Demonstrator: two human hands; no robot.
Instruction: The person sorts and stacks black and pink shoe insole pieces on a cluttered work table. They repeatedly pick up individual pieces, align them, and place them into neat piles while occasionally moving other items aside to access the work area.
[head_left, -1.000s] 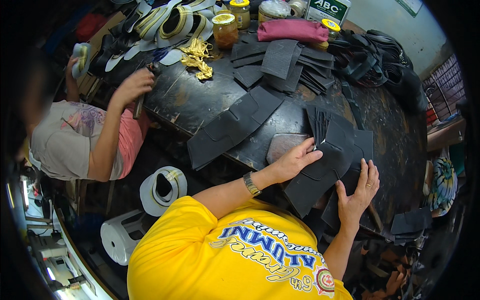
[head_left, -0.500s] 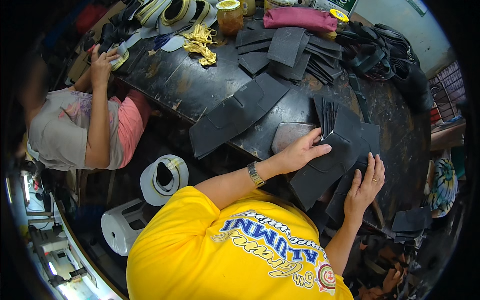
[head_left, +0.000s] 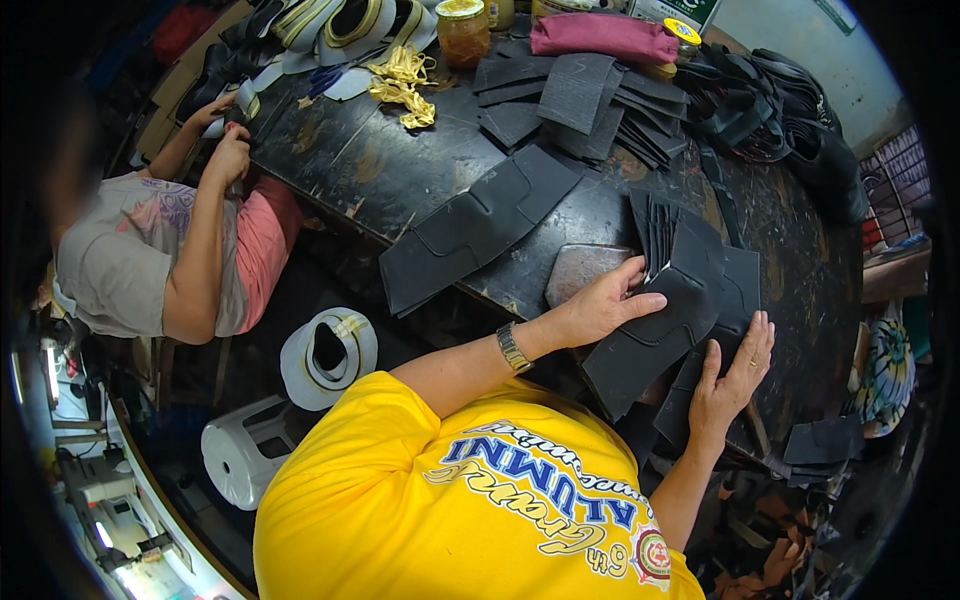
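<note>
My left hand [head_left: 608,302], with a metal-banded watch at the wrist, grips the near left edge of a fanned stack of black leather-like pieces [head_left: 690,260]. Its thumb lies on top and its fingers reach toward the layered edges. To the right, my right hand [head_left: 732,380] rests flat along another black piece [head_left: 741,285], fingers stretched and a ring on one of them. Part of that piece is hidden beneath the stack. Left of my hands, a longer set of black pieces [head_left: 480,228] with curved seams lies across the table edge. A dark flat block [head_left: 585,268] shows beside my left hand.
More black pieces [head_left: 580,95] are piled at the back of the dark table [head_left: 340,150], near a maroon pouch [head_left: 603,36], a jar [head_left: 462,35] and yellow ribbons [head_left: 402,85]. A co-worker [head_left: 130,250] sits at left. A white stool [head_left: 245,450] stands below.
The fingers of my right hand have straightened a little on the black piece. My left hand keeps its grip. At left, the co-worker's near hand has come down and the two hands are closer together.
</note>
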